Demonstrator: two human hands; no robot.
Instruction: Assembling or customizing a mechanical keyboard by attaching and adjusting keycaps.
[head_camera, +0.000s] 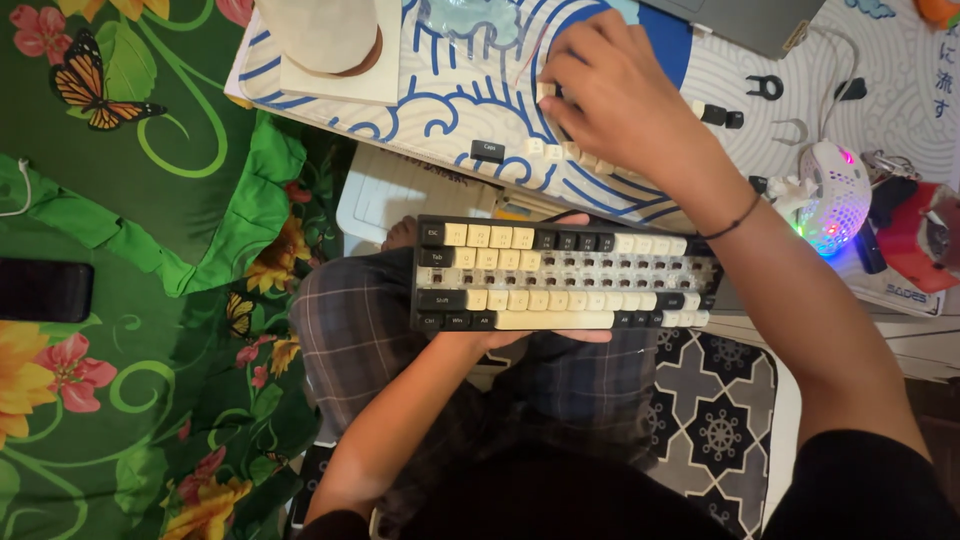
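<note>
Small keyboard (560, 275) with black and cream keys, many keys missing, resting over lap. Held from below by left hand (545, 338), fingers wrapped around it. Right hand (610, 90) up on wave-pattern desk mat (440, 110), fingertips pinching loose cream keycaps (555, 152). Glowing mouse (835, 195) nearby.

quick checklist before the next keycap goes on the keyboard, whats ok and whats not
1. Keyboard held: ok, left hand grips it from beneath, over the lap.
2. Right hand at the loose keycaps on the desk mat: ok.
3. Keycap pinched in the fingers: cannot tell.
4. Bare switches open in the middle rows: ok.
5. Keyboard level: ok.
6. Black keycap lying apart from the pile: ok.
</note>
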